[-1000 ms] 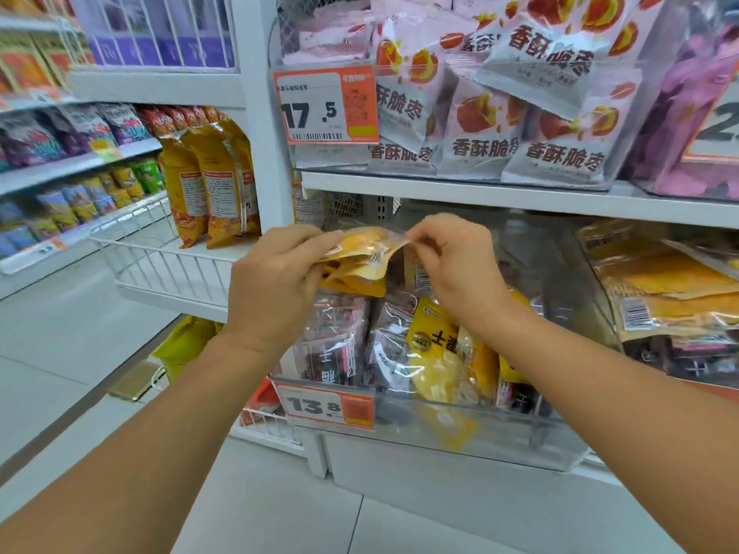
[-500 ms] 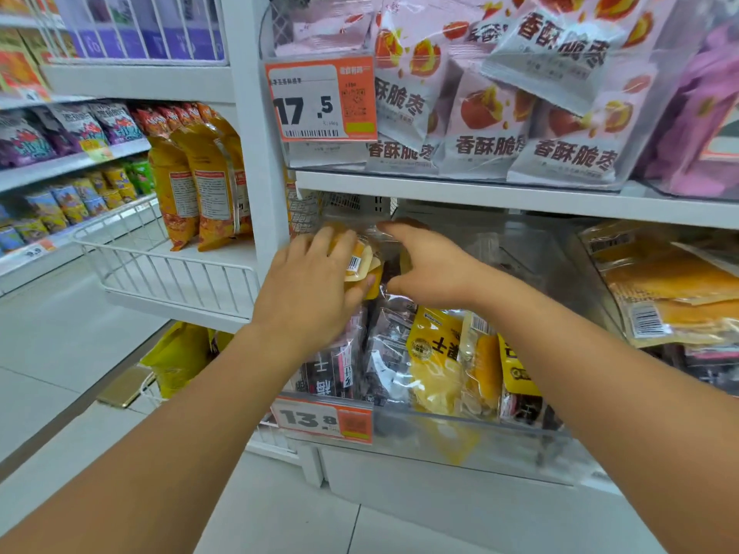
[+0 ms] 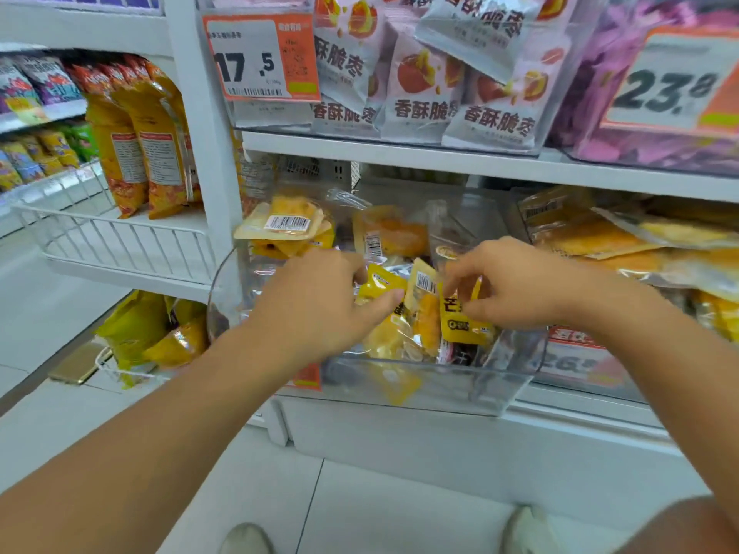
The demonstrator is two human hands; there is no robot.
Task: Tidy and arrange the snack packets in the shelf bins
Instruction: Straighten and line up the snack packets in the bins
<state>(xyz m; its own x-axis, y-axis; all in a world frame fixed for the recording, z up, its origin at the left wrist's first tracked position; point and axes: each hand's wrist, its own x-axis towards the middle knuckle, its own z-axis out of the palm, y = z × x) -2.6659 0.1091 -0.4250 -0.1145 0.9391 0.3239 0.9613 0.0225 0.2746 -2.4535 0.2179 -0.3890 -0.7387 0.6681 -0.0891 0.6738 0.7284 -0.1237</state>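
Yellow packets (image 3: pixel 464 313) pinched upright, left hand (image 3: pixel 320 301), right hand (image 3: pixel 516 285), clear bin (image 3: pixel 440 383) front edge

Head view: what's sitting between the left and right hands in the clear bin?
In the head view, one upright yellow packet with a barcode stands between the left hand and the right hand, inside the clear bin.

Two hands, the left hand (image 3: pixel 320 301) and the right hand (image 3: pixel 516 285), reach into one clear bin (image 3: pixel 440 385). Three price tags are legible: 17.5 (image 3: pixel 260 58), 23.8 (image 3: pixel 672 82), and a blurred tag (image 3: pixel 576 361). Two shoes, left shoe (image 3: pixel 246 539) and right shoe (image 3: pixel 528 529), show on the floor.
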